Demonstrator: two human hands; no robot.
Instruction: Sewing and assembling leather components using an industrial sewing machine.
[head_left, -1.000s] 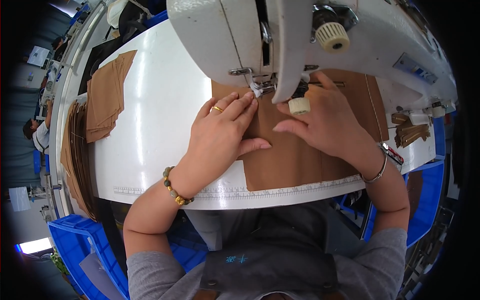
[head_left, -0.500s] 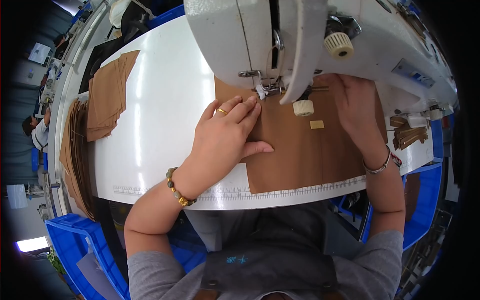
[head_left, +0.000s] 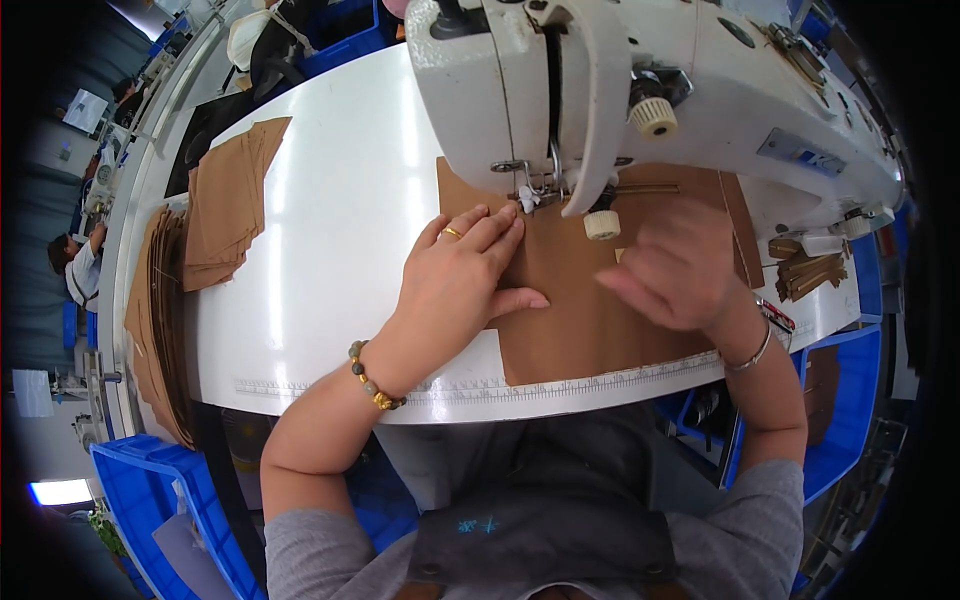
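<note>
A large brown fabric panel [head_left: 570,330] lies flat under the needle area of a white sewing machine [head_left: 690,90]. My left hand [head_left: 452,275] rests on the panel's left part, fingers stretched flat and thumb apart, its fingertips just short of the presser foot [head_left: 535,197]. Motion smears my right hand [head_left: 680,265], which is over the panel's right side; whether anything is in its fingers I cannot make out. Beyond that hand, a narrow brown strip [head_left: 650,188] lies across the panel. A small yellowish patch [head_left: 620,255] is mostly hidden by the right hand.
Stacked brown fabric pieces [head_left: 230,205] and a thicker stack [head_left: 155,320] sit at the left. A bundle of brown strips [head_left: 810,272] lies at the right. Blue bins [head_left: 165,460] flank the white table [head_left: 330,230]; a printed ruler [head_left: 450,388] runs along its near edge.
My right hand has come back toward me and leftward from beside the machine's needle area, now covering most of the yellowish patch. The left hand stays flat on the panel. The whole view has shifted slightly.
</note>
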